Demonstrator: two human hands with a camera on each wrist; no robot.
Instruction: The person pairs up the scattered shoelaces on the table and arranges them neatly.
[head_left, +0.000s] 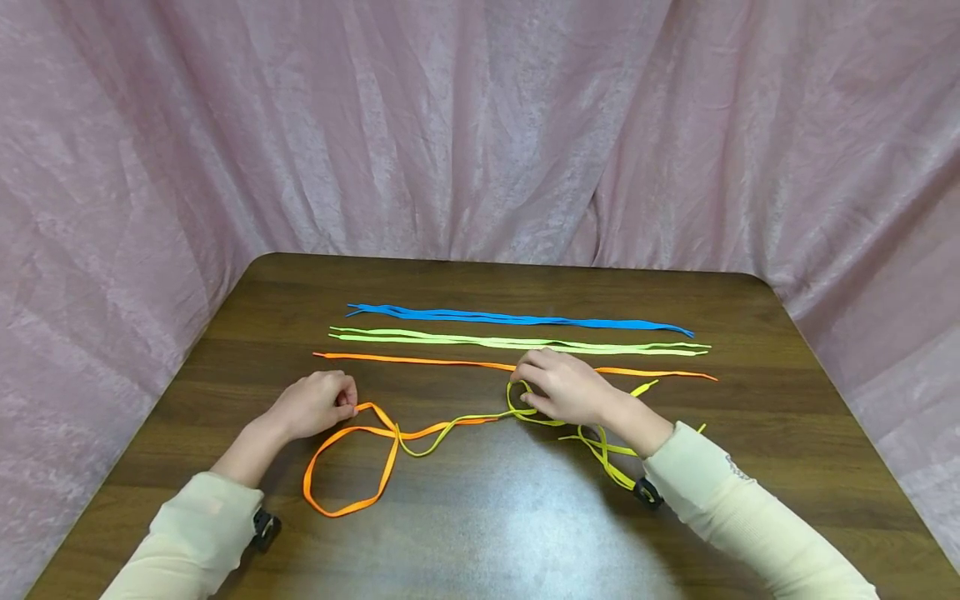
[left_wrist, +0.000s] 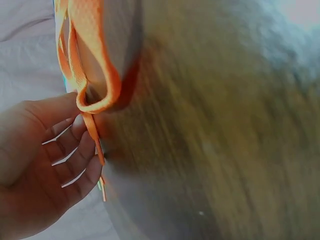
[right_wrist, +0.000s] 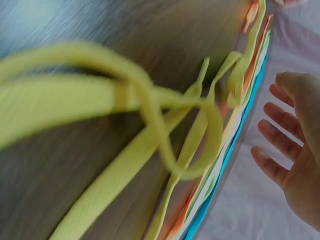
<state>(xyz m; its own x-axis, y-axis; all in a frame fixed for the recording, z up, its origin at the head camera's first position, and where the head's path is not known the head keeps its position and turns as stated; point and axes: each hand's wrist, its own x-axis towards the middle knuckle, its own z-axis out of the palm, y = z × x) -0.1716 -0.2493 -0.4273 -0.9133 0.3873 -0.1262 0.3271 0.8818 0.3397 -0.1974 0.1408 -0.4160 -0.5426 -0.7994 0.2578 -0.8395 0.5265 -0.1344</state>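
My left hand (head_left: 318,406) pinches an orange shoelace (left_wrist: 92,25) between thumb and fingertips. From there the lace makes a round loop on the table, crossing a yellow shoelace (head_left: 618,476) whose thin strand runs toward the right. The right hand (head_left: 562,387) is over that yellow lace, by a small curl of it. In the right wrist view its fingers (right_wrist: 280,140) are loosely bent and hold nothing. The rest of the yellow lace lies in crossing loops under the right wrist, partly hidden by the forearm.
Farther back on the brown wooden table (head_left: 247,333) lie a straight orange shoelace (head_left: 420,360), a pair of light green shoelaces (head_left: 450,338) and a bundle of blue shoelaces (head_left: 480,317). A pink curtain (head_left: 480,125) hangs behind the table and at its sides.
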